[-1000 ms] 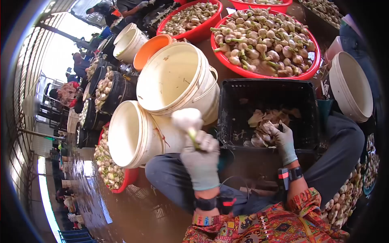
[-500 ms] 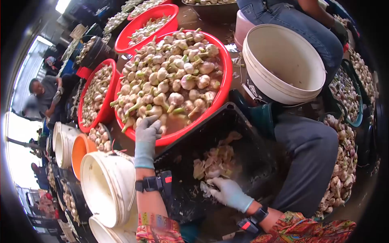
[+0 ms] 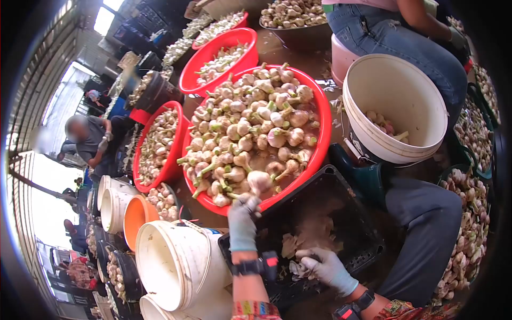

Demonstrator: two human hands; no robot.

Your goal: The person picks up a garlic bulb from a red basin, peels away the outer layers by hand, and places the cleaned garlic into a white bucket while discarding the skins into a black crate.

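Note:
My left hand [image 3: 244, 220], in a pale grey glove, is closed at the near rim of a red tub [image 3: 323, 128]. Its fingers grip a garlic bulb [image 3: 260, 182] from below, in front of the heap of garlic bulbs [image 3: 242, 128] in that tub. Murky water shows in the tub's near part. Over a black crate [image 3: 368, 234], my gloved right hand [image 3: 329, 270] is closed around a crumpled whitish thing [image 3: 300, 270] that I cannot make out. Loose garlic skins [image 3: 314, 234] lie in the crate beside it.
Right of the tub stands a white bucket [image 3: 373, 133] with some garlic at its bottom. White buckets [image 3: 160, 261] and an orange bucket [image 3: 140, 217] stand at left. More red tubs [image 3: 184, 144] of garlic sit behind. A person in jeans [image 3: 394, 37] sits at upper right; another person [image 3: 93, 138] is at left.
The view has shifted, so the scene sits lower and further right. My left hand, earlier with fingers spread over the tub's rim, now grips a garlic bulb. My right hand stays over the crate.

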